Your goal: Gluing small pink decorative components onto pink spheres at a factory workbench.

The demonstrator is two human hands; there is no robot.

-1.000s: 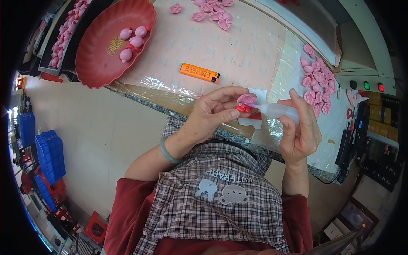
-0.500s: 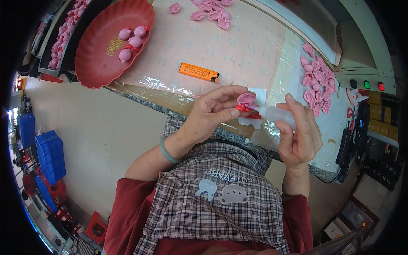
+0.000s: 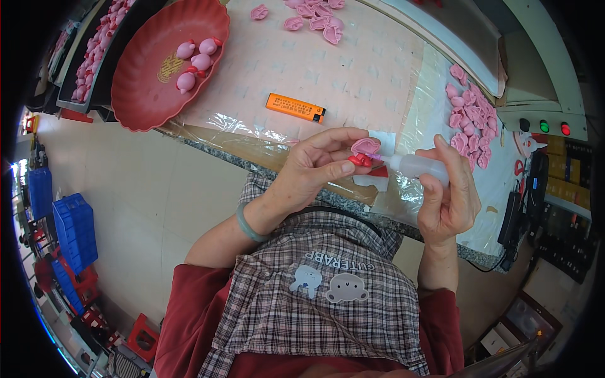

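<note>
Fingers of the left hand (image 3: pixel 307 165) are closed in a pinch on a small red part (image 3: pixel 359 161), with a cupped pink piece (image 3: pixel 365 146) held just above it, in front of a plaid apron (image 3: pixel 283 327). The left wrist is ringed by a pale green bangle (image 3: pixel 249 224). By the right hand (image 3: pixel 450 205), a translucent squeeze bottle (image 3: pixel 423 169) is gripped between thumb and fingers, tipped almost level, its thin purplish nozzle (image 3: pixel 374 155) pointed leftward to where red and pink meet; whether contact is made cannot be told.

Farther in, an orange lighter (image 3: pixel 295 108) is laid flat on the sheeted table (image 3: pixel 372 82). At right, a heap of pink pieces (image 3: pixel 469 120) is spread over white sheeting. At left, four pink-and-red figures (image 3: pixel 201 61) are held in a scalloped red dish (image 3: pixel 140 85), beside a black tray (image 3: pixel 94 94) packed with similar pink pieces. Toward the table's far side, cupped pink shells (image 3: pixel 318 22) are clustered. On a pale housing at right, a green light (image 3: pixel 544 126) and a red light (image 3: pixel 565 130) are mounted. Away from the table, a blue crate (image 3: pixel 74 232) and a red stool (image 3: pixel 142 337) are seen at left.
</note>
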